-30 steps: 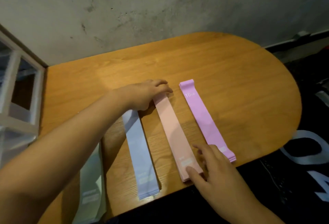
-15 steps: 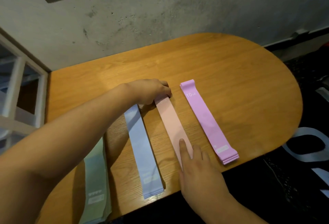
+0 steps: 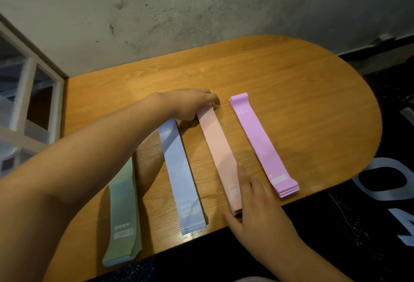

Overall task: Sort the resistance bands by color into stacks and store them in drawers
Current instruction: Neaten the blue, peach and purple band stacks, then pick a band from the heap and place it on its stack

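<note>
Four stacks of resistance bands lie side by side on the wooden table: green, light blue, peach and purple, the last marked 10 LB. My left hand reaches across the blue stack, and its curled fingers hold the far end of the peach stack. My right hand lies flat on the peach stack's near end, fingers straight and thumb against the end edge. My left forearm hides the far part of the green stack.
A white-framed drawer unit with translucent drawers stands left of the table. A grey concrete wall runs behind the table. A dark floor with white lettering lies to the right. The near ends of the stacks sit close to the table's front edge.
My left fingers went from stretched out to curled over the peach stack's far end. My right hand slid from the near tip onto the top of the peach stack.
</note>
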